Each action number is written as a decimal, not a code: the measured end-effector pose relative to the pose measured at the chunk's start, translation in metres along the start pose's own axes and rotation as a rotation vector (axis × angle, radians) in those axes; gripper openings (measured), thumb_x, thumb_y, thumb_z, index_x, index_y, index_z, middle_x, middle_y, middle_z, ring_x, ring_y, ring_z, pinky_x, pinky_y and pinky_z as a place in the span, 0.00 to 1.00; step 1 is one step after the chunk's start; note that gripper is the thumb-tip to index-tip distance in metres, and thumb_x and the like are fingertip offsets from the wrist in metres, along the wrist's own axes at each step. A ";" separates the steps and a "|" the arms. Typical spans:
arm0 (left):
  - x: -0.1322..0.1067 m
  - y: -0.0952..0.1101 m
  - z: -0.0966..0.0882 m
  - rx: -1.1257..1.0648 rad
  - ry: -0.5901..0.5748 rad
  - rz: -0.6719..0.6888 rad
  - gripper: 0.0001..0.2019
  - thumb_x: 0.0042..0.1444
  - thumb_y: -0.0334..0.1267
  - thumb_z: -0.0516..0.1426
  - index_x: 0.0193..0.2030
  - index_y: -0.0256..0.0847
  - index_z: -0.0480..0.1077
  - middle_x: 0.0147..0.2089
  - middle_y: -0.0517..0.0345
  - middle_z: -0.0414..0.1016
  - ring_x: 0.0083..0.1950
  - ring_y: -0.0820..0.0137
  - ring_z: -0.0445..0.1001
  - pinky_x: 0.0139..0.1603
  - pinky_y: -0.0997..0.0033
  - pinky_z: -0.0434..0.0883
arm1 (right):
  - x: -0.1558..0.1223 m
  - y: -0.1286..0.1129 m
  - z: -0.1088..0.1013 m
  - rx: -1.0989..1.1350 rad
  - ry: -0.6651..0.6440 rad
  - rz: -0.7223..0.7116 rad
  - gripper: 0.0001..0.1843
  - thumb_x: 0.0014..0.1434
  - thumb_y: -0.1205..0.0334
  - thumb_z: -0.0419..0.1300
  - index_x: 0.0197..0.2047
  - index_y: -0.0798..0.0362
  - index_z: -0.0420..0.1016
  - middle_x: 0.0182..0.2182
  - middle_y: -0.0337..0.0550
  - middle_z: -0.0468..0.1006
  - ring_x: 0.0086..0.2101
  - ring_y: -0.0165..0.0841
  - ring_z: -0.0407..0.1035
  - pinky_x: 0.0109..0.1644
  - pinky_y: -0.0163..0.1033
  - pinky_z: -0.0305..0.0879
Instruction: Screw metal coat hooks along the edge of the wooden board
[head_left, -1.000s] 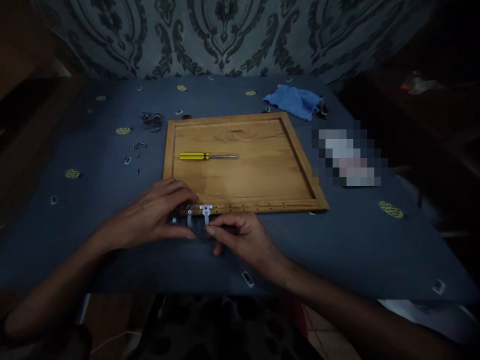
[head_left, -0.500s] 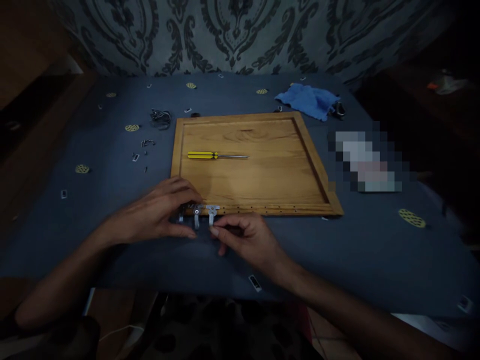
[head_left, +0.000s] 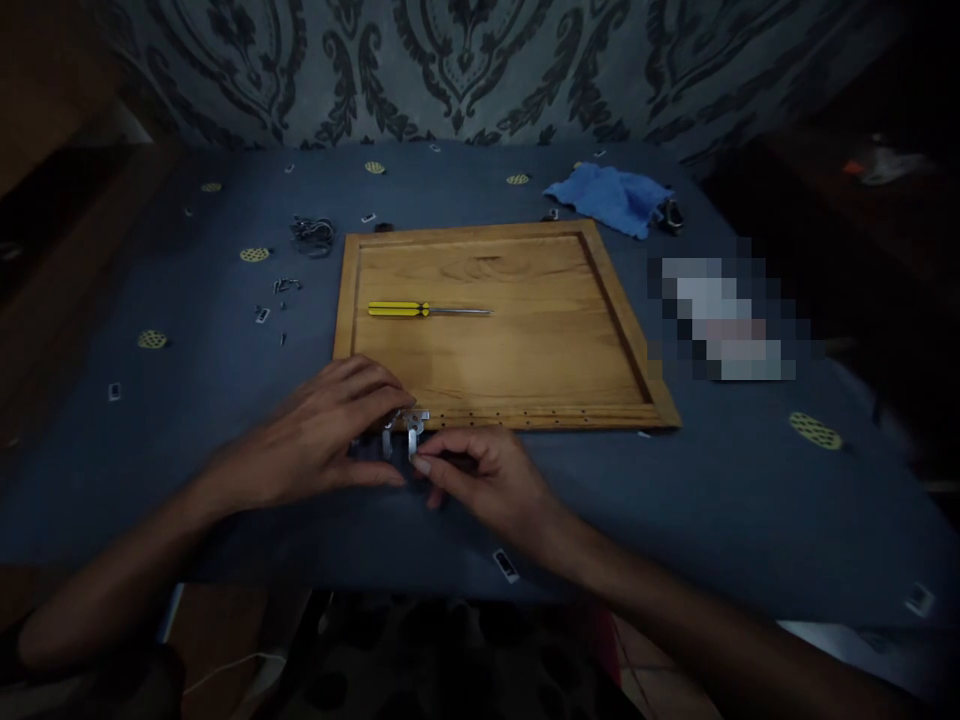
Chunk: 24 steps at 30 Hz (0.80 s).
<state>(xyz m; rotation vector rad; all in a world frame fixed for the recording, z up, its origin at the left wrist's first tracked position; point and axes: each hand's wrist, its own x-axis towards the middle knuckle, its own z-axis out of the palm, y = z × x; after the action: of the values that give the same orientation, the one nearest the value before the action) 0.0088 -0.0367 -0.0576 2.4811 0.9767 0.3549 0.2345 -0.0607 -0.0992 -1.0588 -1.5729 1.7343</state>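
Right hand [head_left: 491,470]: pinching metal hook [head_left: 412,442] | hook: wooden board [head_left: 525,411]'s near edge, toward left corner | left hand [head_left: 330,425]: thumb and fingers spread, contact unclear in dimness | best held flush, square

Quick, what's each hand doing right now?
Left hand: open, at the near edge of the wooden panel.
Right hand: closed, pinching a metal hook.

The dark blue table cover [head_left: 675,510] carries a framed wooden panel [head_left: 480,362]; left of it lie a tangled bundle [head_left: 313,236] and small loose pieces [head_left: 286,286]; near its far right corner, a crumpled blue cloth [head_left: 611,198]; rightward, a blurred-out object [head_left: 724,320]
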 end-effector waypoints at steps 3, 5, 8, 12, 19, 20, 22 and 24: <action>0.002 0.002 0.004 0.015 0.003 -0.023 0.23 0.64 0.57 0.58 0.56 0.41 0.70 0.52 0.50 0.75 0.56 0.59 0.71 0.57 0.57 0.69 | 0.000 0.000 0.000 0.015 -0.004 0.000 0.09 0.62 0.61 0.60 0.30 0.53 0.78 0.20 0.33 0.73 0.22 0.25 0.70 0.29 0.31 0.64; 0.003 0.003 0.006 0.017 0.011 -0.021 0.22 0.64 0.56 0.59 0.55 0.41 0.70 0.51 0.51 0.75 0.55 0.60 0.70 0.56 0.58 0.69 | 0.001 0.001 0.000 0.018 -0.006 0.008 0.09 0.62 0.60 0.60 0.30 0.52 0.77 0.19 0.32 0.71 0.20 0.24 0.68 0.27 0.31 0.62; 0.003 0.005 0.008 0.037 0.012 -0.016 0.22 0.65 0.56 0.58 0.55 0.41 0.70 0.49 0.52 0.75 0.53 0.60 0.70 0.56 0.58 0.69 | 0.001 0.001 0.000 0.028 -0.002 0.023 0.09 0.61 0.60 0.60 0.30 0.52 0.77 0.18 0.31 0.69 0.18 0.24 0.65 0.24 0.30 0.59; 0.003 0.007 0.011 0.065 0.010 -0.029 0.21 0.67 0.56 0.56 0.54 0.40 0.70 0.48 0.52 0.75 0.52 0.60 0.71 0.54 0.56 0.69 | 0.000 0.002 0.000 0.045 0.001 0.012 0.10 0.61 0.58 0.60 0.30 0.52 0.77 0.17 0.30 0.67 0.17 0.23 0.62 0.21 0.29 0.57; 0.005 0.010 0.016 0.075 0.028 -0.093 0.19 0.66 0.54 0.58 0.52 0.41 0.71 0.49 0.51 0.76 0.52 0.59 0.72 0.51 0.55 0.70 | 0.000 0.004 -0.001 0.018 -0.007 -0.003 0.11 0.63 0.58 0.60 0.30 0.52 0.77 0.16 0.30 0.67 0.17 0.23 0.63 0.21 0.29 0.56; 0.005 0.010 0.016 0.077 0.033 -0.096 0.18 0.66 0.53 0.59 0.52 0.41 0.71 0.49 0.51 0.76 0.52 0.59 0.72 0.51 0.55 0.70 | 0.000 0.004 -0.001 0.003 -0.008 -0.001 0.11 0.63 0.58 0.59 0.31 0.52 0.77 0.16 0.30 0.67 0.17 0.23 0.63 0.21 0.29 0.56; 0.005 0.011 0.017 0.083 0.041 -0.103 0.16 0.66 0.50 0.60 0.52 0.42 0.70 0.49 0.52 0.75 0.52 0.59 0.72 0.51 0.56 0.70 | -0.002 0.005 -0.002 -0.062 0.005 -0.012 0.13 0.65 0.58 0.57 0.31 0.52 0.78 0.15 0.30 0.67 0.16 0.24 0.63 0.21 0.30 0.57; 0.005 0.012 0.017 0.084 0.039 -0.108 0.15 0.65 0.47 0.61 0.53 0.43 0.70 0.49 0.53 0.75 0.52 0.59 0.72 0.52 0.56 0.70 | -0.005 0.005 -0.005 -0.236 0.062 -0.107 0.14 0.68 0.59 0.56 0.33 0.52 0.79 0.19 0.33 0.73 0.19 0.26 0.68 0.24 0.31 0.61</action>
<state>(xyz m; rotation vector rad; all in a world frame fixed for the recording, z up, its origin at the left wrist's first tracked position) 0.0255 -0.0465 -0.0666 2.4918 1.1589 0.3349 0.2420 -0.0634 -0.1031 -1.1060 -1.7926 1.4591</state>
